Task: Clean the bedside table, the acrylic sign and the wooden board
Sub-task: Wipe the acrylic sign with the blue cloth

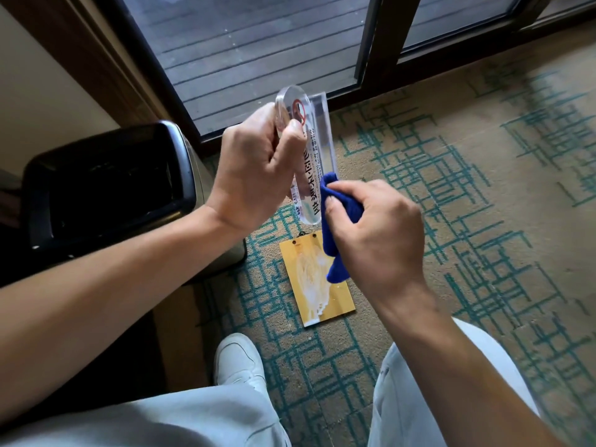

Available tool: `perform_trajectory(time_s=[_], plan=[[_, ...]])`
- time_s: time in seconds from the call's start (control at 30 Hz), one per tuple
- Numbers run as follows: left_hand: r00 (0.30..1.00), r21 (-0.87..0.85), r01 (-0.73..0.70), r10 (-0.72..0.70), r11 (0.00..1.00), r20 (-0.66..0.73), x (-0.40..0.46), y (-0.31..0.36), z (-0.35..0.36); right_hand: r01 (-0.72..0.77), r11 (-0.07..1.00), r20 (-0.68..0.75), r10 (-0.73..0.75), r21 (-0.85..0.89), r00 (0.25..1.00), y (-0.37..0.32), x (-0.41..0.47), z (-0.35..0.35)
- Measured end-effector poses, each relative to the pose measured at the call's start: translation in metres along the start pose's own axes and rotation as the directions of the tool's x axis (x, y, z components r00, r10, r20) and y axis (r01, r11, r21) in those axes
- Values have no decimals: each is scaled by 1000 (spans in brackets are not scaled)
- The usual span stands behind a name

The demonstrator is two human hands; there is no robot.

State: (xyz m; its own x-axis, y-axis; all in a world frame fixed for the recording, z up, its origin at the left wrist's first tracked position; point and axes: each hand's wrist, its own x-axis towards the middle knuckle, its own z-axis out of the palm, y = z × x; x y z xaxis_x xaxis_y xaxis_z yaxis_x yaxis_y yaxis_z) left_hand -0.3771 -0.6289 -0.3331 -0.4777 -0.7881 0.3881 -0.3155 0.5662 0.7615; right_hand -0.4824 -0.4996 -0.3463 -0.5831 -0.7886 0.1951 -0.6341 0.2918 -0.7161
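My left hand (254, 166) grips a clear acrylic sign (314, 150) with a red no-smoking symbol and black lettering, holding it in the air by its upper end. My right hand (377, 233) pinches a blue cloth (338, 227) and presses it against the sign's lower end. Beneath them, a yellow wooden board (317, 279) lies flat on the carpet, smeared with white foam across its middle. The bedside table is out of view.
A black bin (106, 185) with a dark open top stands at the left, next to the board. Patterned beige and teal carpet (451, 175) covers the floor. A glass sliding door (258, 53) runs along the back. My white shoe (238, 362) and light trousers are at the bottom.
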Motion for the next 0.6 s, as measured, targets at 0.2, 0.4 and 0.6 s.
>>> perform_trajectory(time_s=[0.2, 0.4, 0.6], plan=[[1000, -59, 3, -4, 998, -25, -1, 2, -2, -41, 992, -2, 42, 115, 999, -6, 1, -11], [993, 45, -118, 119, 992, -18, -8, 14, 6, 106, 985, -141, -86, 140, 986, -35, 45, -21], [994, -19, -108, 108, 994, 4, -9, 11, 3, 18, 992, -20, -16, 126, 1000, -43, 42, -22]])
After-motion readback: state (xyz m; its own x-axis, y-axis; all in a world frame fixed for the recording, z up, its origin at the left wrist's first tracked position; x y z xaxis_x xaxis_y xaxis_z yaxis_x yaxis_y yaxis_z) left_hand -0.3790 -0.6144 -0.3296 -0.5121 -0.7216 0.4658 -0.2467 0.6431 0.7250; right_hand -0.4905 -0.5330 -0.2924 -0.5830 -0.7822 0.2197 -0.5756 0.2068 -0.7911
